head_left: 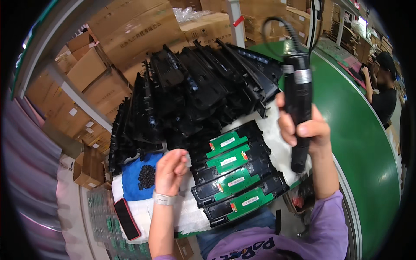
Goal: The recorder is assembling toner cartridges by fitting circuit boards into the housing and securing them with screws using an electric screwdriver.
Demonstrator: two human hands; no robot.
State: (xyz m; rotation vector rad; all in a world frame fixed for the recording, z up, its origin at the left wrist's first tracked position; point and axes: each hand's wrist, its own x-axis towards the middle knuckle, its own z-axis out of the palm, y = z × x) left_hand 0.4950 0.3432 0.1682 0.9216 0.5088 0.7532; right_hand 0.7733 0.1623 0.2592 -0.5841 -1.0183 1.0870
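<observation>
My right hand [307, 128] is wrapped round a black electric screwdriver [298, 95], held upright at the right of the work area with its cable running up from the top. My left hand [172, 168] is closed, fingertips pressed together beside the black plastic housings; whatever they may hold is too small or hidden to make out. Several of these housings lie in a row in front of me, each carrying a green circuit board [237, 178] with a white label. Left of my left hand, a pile of small black screws [146, 177] sits on a blue cloth [130, 173].
A large heap of black plastic housings [190, 78] rises behind the row. A red-edged phone [128, 219] lies at the left table edge. Cardboard boxes [134, 34] stack up behind. On the right runs a green belt or tabletop [346, 130], with another person [383, 86] beyond it.
</observation>
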